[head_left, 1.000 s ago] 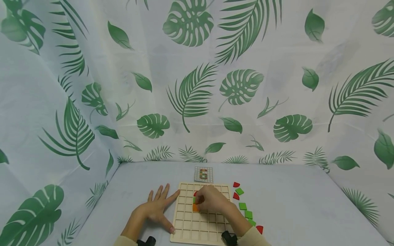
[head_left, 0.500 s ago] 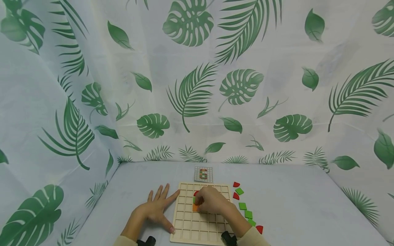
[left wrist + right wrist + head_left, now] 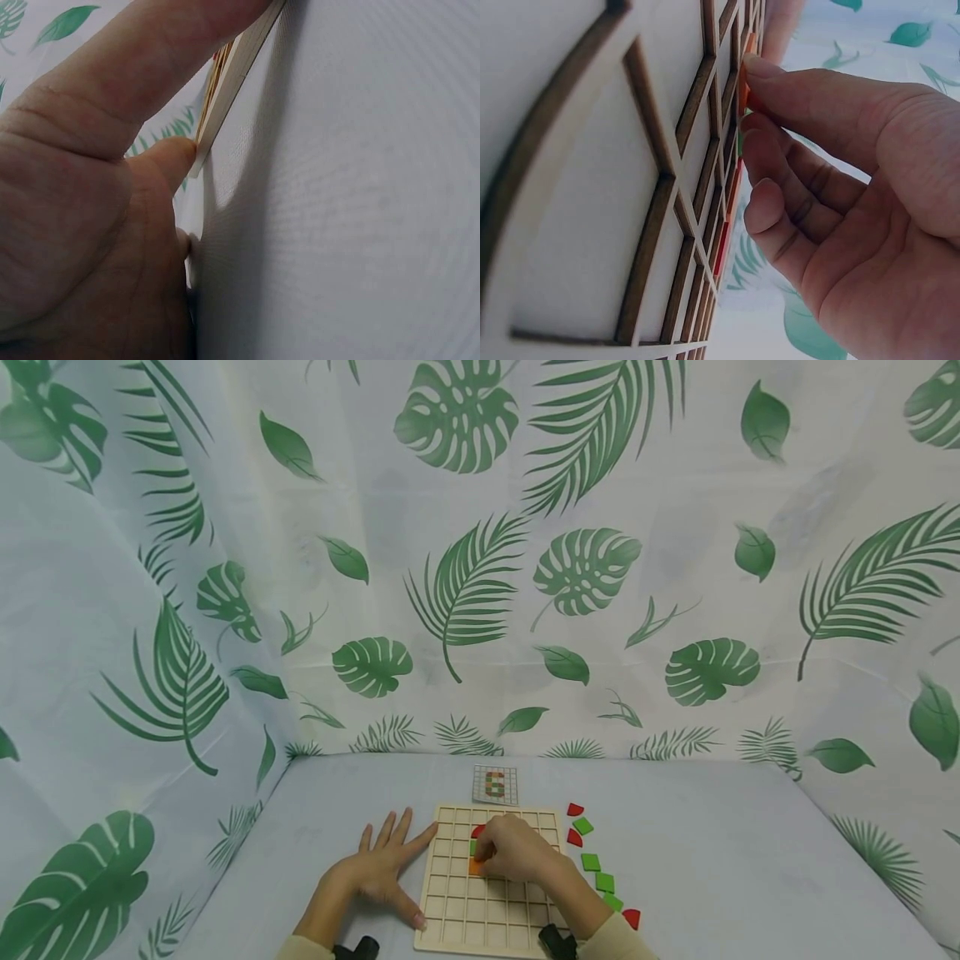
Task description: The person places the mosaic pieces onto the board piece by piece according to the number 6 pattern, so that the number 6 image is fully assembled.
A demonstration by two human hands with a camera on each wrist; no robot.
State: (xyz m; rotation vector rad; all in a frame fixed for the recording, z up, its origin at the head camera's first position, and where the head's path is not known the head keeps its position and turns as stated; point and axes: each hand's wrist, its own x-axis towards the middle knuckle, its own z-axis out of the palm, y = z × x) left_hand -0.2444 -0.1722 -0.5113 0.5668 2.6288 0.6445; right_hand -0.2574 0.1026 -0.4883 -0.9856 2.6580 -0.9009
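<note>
A white fabric curtain (image 3: 480, 697) with printed green foliage rises behind the smooth, pale grey-white counter (image 3: 720, 860) and along its left and right sides; broad, split monstera leaves (image 3: 588, 571), feathery palm fronds (image 3: 467, 597) and small, pointed oval leaves (image 3: 566, 666) are scattered across it; faint creases run through the cloth.

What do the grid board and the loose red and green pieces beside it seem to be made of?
Grid board: probably unpainted wood or plywood; it is pale tan and matte, with dark brown, seemingly scorched edges on its ridges.
Green pieces and red pieces: perhaps painted wood or plastic; their colour is solid and even, but too small here to settle which.
</note>
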